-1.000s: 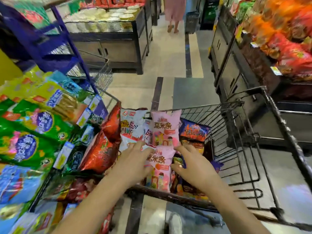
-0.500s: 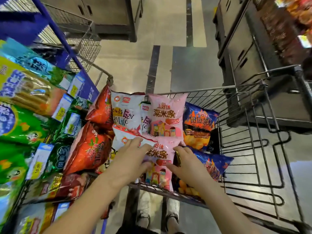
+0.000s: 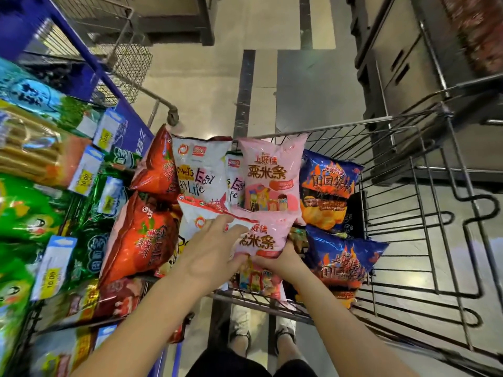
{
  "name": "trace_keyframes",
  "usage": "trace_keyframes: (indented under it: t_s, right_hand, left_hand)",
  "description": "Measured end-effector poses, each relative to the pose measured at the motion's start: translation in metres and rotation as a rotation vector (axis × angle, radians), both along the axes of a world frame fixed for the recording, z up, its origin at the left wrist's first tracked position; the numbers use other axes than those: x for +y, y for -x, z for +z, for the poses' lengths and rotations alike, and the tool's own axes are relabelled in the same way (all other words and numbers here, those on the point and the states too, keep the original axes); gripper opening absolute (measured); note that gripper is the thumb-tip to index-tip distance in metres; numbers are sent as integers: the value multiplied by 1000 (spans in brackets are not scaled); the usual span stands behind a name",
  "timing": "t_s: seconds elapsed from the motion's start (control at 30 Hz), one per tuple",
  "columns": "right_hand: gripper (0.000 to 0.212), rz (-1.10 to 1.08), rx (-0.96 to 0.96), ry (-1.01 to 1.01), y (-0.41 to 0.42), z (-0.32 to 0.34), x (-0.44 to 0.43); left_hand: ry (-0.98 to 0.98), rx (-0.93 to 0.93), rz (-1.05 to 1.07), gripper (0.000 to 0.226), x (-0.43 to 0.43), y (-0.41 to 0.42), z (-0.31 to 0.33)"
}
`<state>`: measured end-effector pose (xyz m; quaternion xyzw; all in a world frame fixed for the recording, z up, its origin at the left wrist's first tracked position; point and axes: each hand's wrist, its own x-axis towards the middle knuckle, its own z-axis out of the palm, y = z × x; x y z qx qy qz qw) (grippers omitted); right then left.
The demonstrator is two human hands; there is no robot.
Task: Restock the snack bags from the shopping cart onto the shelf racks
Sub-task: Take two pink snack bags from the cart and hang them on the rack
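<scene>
One pink snack bag [image 3: 262, 238], shopping cart [image 3: 340, 128]: left hand [image 3: 209, 254] and right hand [image 3: 281, 261] fingers [image 3: 223, 221] clasp it; slick film may slip.

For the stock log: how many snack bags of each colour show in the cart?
Red bags: 2
White bags: 3
Pink bags: 2
Blue bags: 2
Total: 9
</scene>
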<state>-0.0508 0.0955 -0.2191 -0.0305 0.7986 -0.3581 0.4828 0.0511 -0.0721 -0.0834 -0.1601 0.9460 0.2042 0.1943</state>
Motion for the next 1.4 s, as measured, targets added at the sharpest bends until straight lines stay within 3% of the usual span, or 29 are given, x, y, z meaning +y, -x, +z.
trace_keyframes:
  t_s: [0.13, 0.3, 0.4, 0.6, 0.73, 0.9, 1.07, 1.17, 1.4]
  right_hand:
    - [57, -32, 46, 76, -6, -1, -2]
    - [95, -126, 115, 137, -5, 2, 9]
    - [102, -165, 135, 171, -4, 8, 16]
    - [72, -222, 218, 213, 1, 62, 31]
    - [52, -187, 238, 289, 18, 85, 48]
    - [82, -139, 222, 334, 46, 104, 74]
    - [54, -150, 151, 394, 67, 131, 102]
    - [48, -190, 113, 424, 76, 142, 111]
    - [41, -230, 109, 430, 105, 146, 125]
  left_hand:
    - [0, 3, 3, 58, -3, -2, -1]
    - [-22, 13, 11, 56, -6, -1, 2]
    - [-48, 47, 23, 55, -9, -2, 5]
    - [-73, 59, 35, 71, -11, 9, 18]
    - [-71, 67, 29, 56, -13, 21, 20]
    - [-152, 64, 60, 63, -12, 50, 24]
    - [-420, 85, 338, 69, -8, 85, 16]
    - [-551, 55, 506, 54, -13, 104, 0]
    - [-618, -15, 514, 59, -38, 140, -58]
